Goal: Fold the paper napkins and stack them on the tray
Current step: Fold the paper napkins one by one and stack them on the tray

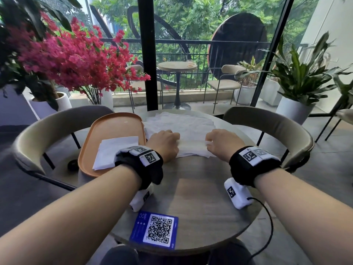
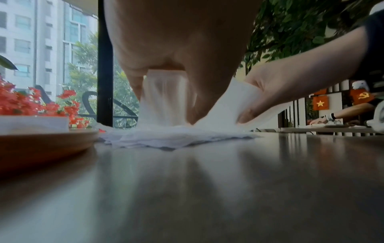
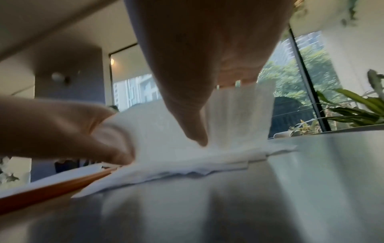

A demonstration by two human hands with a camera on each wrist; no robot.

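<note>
Folding in hand, mid-step. Top napkin [image 1: 193, 145] pinched at its near edge by both hands: left hand [image 1: 164, 144] on the left end, right hand [image 1: 222, 143] on the right end, thumb and fingers curled round the paper in each, the strip between them lifted off the pile and pulled fairly taut. Seen from the wrist views: near edge raised between thumb and fingers [image 2: 135, 78], the rest of the sheet still lying on the loose pile of napkins [image 1: 181, 121] beyond the grip. Just left of the left-hand grip, the orange tray [image 1: 114, 123], with one folded napkin [image 1: 116, 152] already lying on it, partly hidden by the wrist strap. Pile and tray both on the round table [image 1: 191, 188].

Judged stage: early, one done, several unfolded sheets left under and beyond the grip.

Next move, as a judgement: carry the pinched edge away from the body to meet the far edge, keeping both ends level so the corners line up; then press flat along the crease, fold again if needed, and lift over to the left onto the folded one. Thin paper, so likely to drag the sheet beneath along; worth a light, even pull.
</note>
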